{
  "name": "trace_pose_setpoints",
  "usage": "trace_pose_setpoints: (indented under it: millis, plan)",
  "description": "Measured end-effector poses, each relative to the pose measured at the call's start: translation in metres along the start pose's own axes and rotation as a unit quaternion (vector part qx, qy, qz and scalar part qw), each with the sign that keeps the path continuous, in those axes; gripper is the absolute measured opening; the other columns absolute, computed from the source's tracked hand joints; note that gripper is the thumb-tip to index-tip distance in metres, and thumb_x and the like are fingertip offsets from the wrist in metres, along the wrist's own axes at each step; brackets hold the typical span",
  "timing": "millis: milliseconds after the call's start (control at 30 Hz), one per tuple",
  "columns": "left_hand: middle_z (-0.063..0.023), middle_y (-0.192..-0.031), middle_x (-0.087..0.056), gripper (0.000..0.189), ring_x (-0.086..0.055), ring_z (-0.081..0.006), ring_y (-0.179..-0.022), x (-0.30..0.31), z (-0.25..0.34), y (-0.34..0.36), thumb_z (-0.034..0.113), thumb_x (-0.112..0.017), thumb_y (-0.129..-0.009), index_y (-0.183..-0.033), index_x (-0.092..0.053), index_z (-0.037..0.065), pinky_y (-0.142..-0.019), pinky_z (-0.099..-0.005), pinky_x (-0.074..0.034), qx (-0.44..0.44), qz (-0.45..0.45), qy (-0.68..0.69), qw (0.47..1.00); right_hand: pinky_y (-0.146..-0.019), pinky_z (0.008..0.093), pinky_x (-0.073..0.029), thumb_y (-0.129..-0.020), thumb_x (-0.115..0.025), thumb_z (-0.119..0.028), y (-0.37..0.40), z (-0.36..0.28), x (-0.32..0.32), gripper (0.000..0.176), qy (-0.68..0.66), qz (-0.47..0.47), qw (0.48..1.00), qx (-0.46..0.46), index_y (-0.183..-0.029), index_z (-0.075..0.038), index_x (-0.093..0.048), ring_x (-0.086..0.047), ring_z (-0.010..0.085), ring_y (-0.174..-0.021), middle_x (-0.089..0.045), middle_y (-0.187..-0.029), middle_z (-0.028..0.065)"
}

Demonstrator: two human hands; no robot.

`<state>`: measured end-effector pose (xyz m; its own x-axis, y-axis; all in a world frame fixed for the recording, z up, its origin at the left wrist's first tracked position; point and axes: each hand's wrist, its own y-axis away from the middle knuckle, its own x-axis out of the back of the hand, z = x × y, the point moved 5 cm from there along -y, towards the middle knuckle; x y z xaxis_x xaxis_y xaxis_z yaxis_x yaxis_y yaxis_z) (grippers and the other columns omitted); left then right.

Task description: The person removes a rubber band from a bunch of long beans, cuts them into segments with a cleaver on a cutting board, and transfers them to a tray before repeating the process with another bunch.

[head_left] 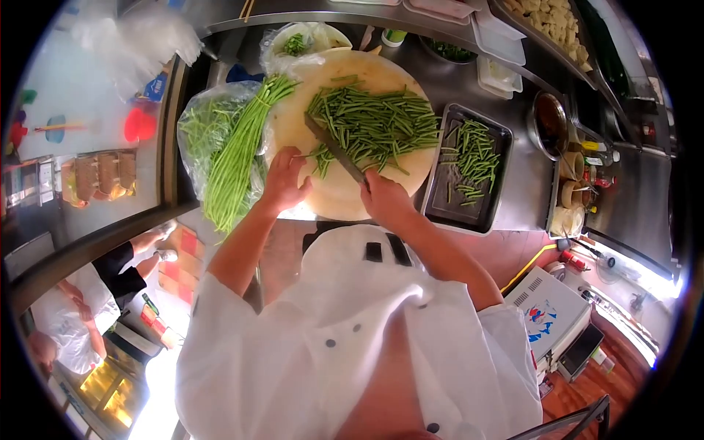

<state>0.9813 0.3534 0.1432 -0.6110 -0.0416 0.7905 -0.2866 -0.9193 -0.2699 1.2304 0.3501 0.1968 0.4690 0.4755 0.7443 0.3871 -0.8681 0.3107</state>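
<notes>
right hand [385, 196] grips the knife [336, 150], blade on the round board [293, 121] against the cut green beans [378, 117] heaped from its middle to its right edge; left hand [284, 180] half curled at the board's near-left edge, can't tell if it pinches a bean. long bean bunch [246, 158] lies at the board's left edge on a plastic bag [194, 128], tray [433, 202] with more cut pieces by the steel counter's [515, 187] near edge. shelf [334, 16] along counter's far edge, white machine [554, 297] and another person [73, 315] beyond.
</notes>
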Motion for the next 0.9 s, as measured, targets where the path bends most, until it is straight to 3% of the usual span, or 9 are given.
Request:
trace_pose_setpoints:
  millis: [67,233,333,433,567,633,767,833,900]
  plan:
    - [-0.0186,-0.122,-0.057,0.048,-0.059,-0.0404,-0.112,0.001,0.001,-0.003,0.007,-0.081,-0.065,-0.108,-0.059,0.005,-0.092,-0.0485,-0.052,-0.019,0.007,-0.017,1.000,-0.067,0.0544,-0.055,-0.103,-0.054,-0.024,0.003,-0.011,-0.005,0.022,0.018,-0.015,1.000,0.002,-0.110,-0.003,-0.050,-0.070,0.0428,-0.074,-0.069,-0.081,0.0224]
    - [-0.0137,-0.098,-0.064,0.027,-0.064,-0.0367,-0.097,0.002,0.011,-0.016,-0.002,-0.072,-0.068,-0.094,-0.065,0.003,-0.082,-0.0439,-0.055,-0.076,0.055,-0.023,0.995,-0.071,0.0526,-0.059,-0.102,-0.053,-0.020,0.003,-0.028,-0.022,0.021,0.065,-0.082,0.994,-0.014,-0.114,-0.003,-0.049,-0.072,0.0421,-0.080,-0.070,-0.090,0.0212]
    - [-0.0135,-0.094,-0.064,0.022,-0.063,-0.0361,-0.094,-0.009,0.000,-0.011,-0.003,-0.070,-0.070,-0.091,-0.066,0.003,-0.080,-0.0441,-0.054,-0.045,0.049,-0.009,0.998,-0.073,0.0530,-0.060,-0.101,-0.053,-0.019,-0.003,-0.026,-0.035,0.022,0.088,-0.091,0.992,-0.014,-0.116,-0.003,-0.049,-0.072,0.0433,-0.081,-0.070,-0.092,0.0221]
    - [-0.0143,-0.095,-0.063,0.021,-0.062,-0.0370,-0.090,-0.013,-0.001,-0.009,-0.003,-0.069,-0.074,-0.093,-0.065,0.003,-0.079,-0.0451,-0.054,-0.041,0.048,0.021,0.998,-0.074,0.0535,-0.060,-0.101,-0.053,-0.020,-0.019,-0.019,-0.056,0.024,0.074,-0.089,0.993,-0.022,-0.117,-0.002,-0.049,-0.072,0.0438,-0.082,-0.070,-0.097,0.0238]
    - [-0.0155,-0.101,-0.064,0.021,-0.063,-0.0378,-0.094,-0.016,0.004,-0.002,-0.003,-0.067,-0.078,-0.099,-0.066,0.003,-0.081,-0.0441,-0.054,-0.033,0.035,0.030,0.998,-0.074,0.0539,-0.059,-0.103,-0.051,-0.022,-0.042,-0.013,-0.060,0.024,0.045,-0.073,0.996,-0.020,-0.116,-0.002,-0.049,-0.072,0.0443,-0.082,-0.070,-0.091,0.0249]
    - [-0.0168,-0.110,-0.066,0.028,-0.063,-0.0382,-0.103,-0.019,0.005,0.002,-0.003,-0.067,-0.079,-0.106,-0.066,0.001,-0.086,-0.0454,-0.054,0.006,0.033,0.045,0.998,-0.074,0.0539,-0.059,-0.104,-0.051,-0.023,-0.049,-0.003,-0.053,0.024,0.029,-0.058,0.998,-0.007,-0.115,-0.002,-0.050,-0.071,0.0449,-0.082,-0.070,-0.088,0.0252]
    - [-0.0175,-0.114,-0.067,0.033,-0.063,-0.0394,-0.107,-0.010,0.006,0.013,0.000,-0.069,-0.079,-0.112,-0.066,0.002,-0.092,-0.0472,-0.053,0.067,0.033,0.075,0.994,-0.069,0.0563,-0.055,-0.103,-0.053,-0.027,-0.042,0.019,-0.032,0.024,-0.039,-0.010,0.999,0.001,-0.110,-0.003,-0.052,-0.068,0.0465,-0.077,-0.069,-0.084,0.0248]
    - [-0.0164,-0.112,-0.067,0.037,-0.063,-0.0395,-0.104,0.002,-0.004,0.019,0.002,-0.073,-0.080,-0.116,-0.065,0.004,-0.091,-0.0470,-0.052,0.073,0.061,-0.050,0.994,-0.068,0.0573,-0.053,-0.103,-0.055,-0.027,-0.035,0.018,-0.013,0.024,-0.052,0.006,0.999,0.001,-0.109,-0.004,-0.053,-0.067,0.0472,-0.075,-0.069,-0.084,0.0247]
    - [-0.0162,-0.111,-0.067,0.037,-0.063,-0.0396,-0.104,0.004,-0.014,0.029,0.002,-0.073,-0.080,-0.116,-0.065,0.004,-0.092,-0.0478,-0.051,0.079,0.057,-0.054,0.994,-0.068,0.0580,-0.052,-0.102,-0.055,-0.026,-0.024,0.010,0.002,0.022,-0.073,-0.006,0.997,-0.018,-0.108,-0.005,-0.052,-0.066,0.0471,-0.073,-0.069,-0.081,0.0241]
